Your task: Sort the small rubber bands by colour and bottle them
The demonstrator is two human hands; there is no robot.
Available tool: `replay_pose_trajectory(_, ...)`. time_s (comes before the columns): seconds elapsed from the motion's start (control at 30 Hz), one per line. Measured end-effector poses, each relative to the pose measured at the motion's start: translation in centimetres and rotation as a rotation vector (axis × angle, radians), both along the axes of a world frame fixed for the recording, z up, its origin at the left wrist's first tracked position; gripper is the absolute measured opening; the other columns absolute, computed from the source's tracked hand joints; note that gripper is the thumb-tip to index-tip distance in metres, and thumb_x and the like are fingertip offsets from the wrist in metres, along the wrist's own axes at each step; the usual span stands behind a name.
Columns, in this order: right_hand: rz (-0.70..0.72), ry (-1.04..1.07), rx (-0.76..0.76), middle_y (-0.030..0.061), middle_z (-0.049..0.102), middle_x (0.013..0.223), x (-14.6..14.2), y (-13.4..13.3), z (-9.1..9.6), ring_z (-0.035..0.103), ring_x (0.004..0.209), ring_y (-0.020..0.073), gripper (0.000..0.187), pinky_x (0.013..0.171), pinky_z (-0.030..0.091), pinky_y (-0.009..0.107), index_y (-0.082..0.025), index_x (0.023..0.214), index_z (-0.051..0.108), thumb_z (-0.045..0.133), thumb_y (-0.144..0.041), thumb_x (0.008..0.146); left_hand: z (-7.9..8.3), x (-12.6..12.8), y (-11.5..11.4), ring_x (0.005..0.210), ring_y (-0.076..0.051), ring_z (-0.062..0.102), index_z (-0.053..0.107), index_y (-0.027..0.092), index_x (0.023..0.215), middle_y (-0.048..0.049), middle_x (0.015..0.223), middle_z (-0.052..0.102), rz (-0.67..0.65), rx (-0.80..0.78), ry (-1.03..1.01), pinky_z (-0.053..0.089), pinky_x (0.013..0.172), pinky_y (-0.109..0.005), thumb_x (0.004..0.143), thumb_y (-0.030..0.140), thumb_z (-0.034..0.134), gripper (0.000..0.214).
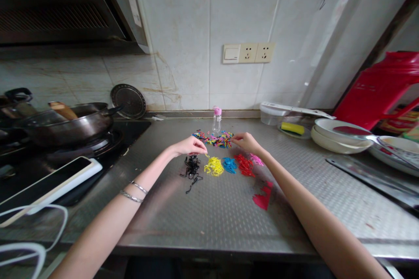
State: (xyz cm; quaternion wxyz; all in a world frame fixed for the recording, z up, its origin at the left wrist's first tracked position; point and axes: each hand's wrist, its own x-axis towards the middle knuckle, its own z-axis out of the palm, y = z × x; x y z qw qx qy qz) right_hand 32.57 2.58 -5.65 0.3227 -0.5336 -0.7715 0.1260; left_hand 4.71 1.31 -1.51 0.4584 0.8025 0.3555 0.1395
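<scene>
A heap of mixed coloured small elastic bands (pixel 216 139) lies on the steel counter (pixel 229 209). In front of it sit sorted piles: black (pixel 191 167), yellow (pixel 214 166), blue (pixel 229 165), red (pixel 244 165) and pink (pixel 256 159). My left hand (pixel 190 145) hovers between the black and yellow piles, fingers pinched on a yellow band. At the right edge of the mixed heap, my right hand (pixel 247 141) has its fingers pinched together; what they hold is too small to see.
A small clear bottle with a pink cap (pixel 216 120) stands behind the heap. A wok (pixel 65 125) sits on the stove at left, a phone (pixel 49 183) with white cable near it. Bowls (pixel 340 136), a sponge (pixel 292 127) and a red jug (pixel 376 89) are at right.
</scene>
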Motion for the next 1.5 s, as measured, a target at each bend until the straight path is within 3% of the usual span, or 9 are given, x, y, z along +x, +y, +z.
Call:
replay_pose_trajectory(0.17,0.013,0.08,-0.06,-0.0015,0.055,0.053,0.3,0.1,-0.1,0.044,0.049,0.0085,0.037,0.047,0.032,0.019,-0.012,0.074,0.068,0.048,-0.042,0.074,-1.2,2.1,-1.0,0.043,-0.005,0.037,0.067,0.011,0.075,0.0008,0.052,0.055,-0.031,-0.015,-0.034,0.025,0.043,-0.02,0.06,0.036,0.066,0.029)
replay_pose_trajectory(0.33,0.062,0.174,-0.132,-0.0009,0.055,0.054,0.4,-0.1,0.4,0.041,0.046,0.0074,0.04,0.043,0.031,0.019,-0.01,0.078,0.068,0.049,-0.045,0.071,-1.0,2.2,-1.1,0.043,-0.005,0.037,0.067,0.011,0.077,0.0012,0.051,0.054,-0.027,-0.041,-0.043,0.024,0.042,-0.019,0.059,0.033,0.068,0.029)
replay_pose_trajectory(0.5,0.121,0.123,-0.032,0.002,0.062,0.063,-2.0,-1.3,2.1,0.05,0.056,0.0107,0.034,0.052,0.038,0.02,-0.013,0.077,0.068,0.05,-0.041,0.074,-0.5,0.4,0.4,0.038,-0.002,0.03,0.065,0.011,0.089,0.0022,0.051,0.046,0.218,-0.058,-0.2,0.015,0.037,-0.018,0.067,0.038,0.062,0.035)
replay_pose_trajectory(0.67,0.345,0.074,0.107,0.003,0.065,0.074,-7.6,-4.3,3.0,0.055,0.068,0.0113,0.019,0.065,0.042,0.022,-0.015,0.075,0.066,0.052,-0.029,0.076,-1.3,-1.4,2.2,0.037,-0.001,0.027,0.062,0.011,0.09,0.0043,0.051,0.041,0.498,-0.071,-0.36,0.012,0.037,-0.017,0.064,0.041,0.064,0.039)
replay_pose_trajectory(0.83,0.548,0.046,0.076,0.002,0.065,0.08,-10.7,-6.2,2.6,0.054,0.068,0.0098,0.017,0.063,0.042,0.02,-0.017,0.084,0.066,0.057,-0.026,0.072,-2.3,-1.8,2.7,0.037,-0.001,0.026,0.062,0.011,0.086,0.0054,0.05,0.04,0.541,-0.094,-0.401,0.012,0.036,-0.017,0.06,0.042,0.066,0.041)
replay_pose_trajectory(0.93,0.46,0.05,0.073,0.0023,0.066,0.08,-9.5,-5.2,2.5,0.055,0.067,0.0101,0.018,0.063,0.042,0.02,-0.017,0.085,0.066,0.057,-0.024,0.072,-2.5,-1.8,2.8,0.036,-0.001,0.026,0.061,0.012,0.086,0.0057,0.05,0.04,0.561,-0.098,-0.401,0.012,0.035,-0.016,0.06,0.042,0.065,0.039)
replay_pose_trajectory(1.1,0.075,-0.008,0.051,0.0027,0.067,0.078,-4.1,-1.8,1.7,0.058,0.069,0.0132,0.019,0.065,0.042,0.022,-0.018,0.082,0.068,0.053,-0.023,0.072,-3.0,-2.2,3.3,0.036,-0.001,0.026,0.061,0.011,0.081,0.0059,0.049,0.038,0.618,-0.093,-0.442,0.012,0.035,-0.016,0.06,0.038,0.066,0.035)
replay_pose_trajectory(1.2,-0.052,-0.101,-0.015,0.002,0.067,0.075,-1.3,-0.3,0.3,0.058,0.066,0.0144,0.024,0.061,0.041,0.023,-0.018,0.088,0.068,0.055,-0.028,0.07,-3.2,-2.4,3.4,0.035,0.0,0.026,0.06,0.011,0.079,0.0065,0.048,0.038,0.64,-0.099,-0.461,0.011,0.035,-0.016,0.06,0.036,0.067,0.032)
replay_pose_trajectory(1.5,0.041,-0.165,-0.013,0.0029,0.066,0.09,-0.9,0.3,-1.6,0.058,0.077,0.0142,0.03,0.068,0.041,0.021,-0.02,0.099,0.064,0.053,-0.022,0.071,-4.2,-2.9,3.8,0.036,0.0,0.026,0.06,0.012,0.078,0.0061,0.05,0.039,0.679,-0.097,-0.459,0.011,0.035,-0.016,0.06,0.035,0.065,0.03)
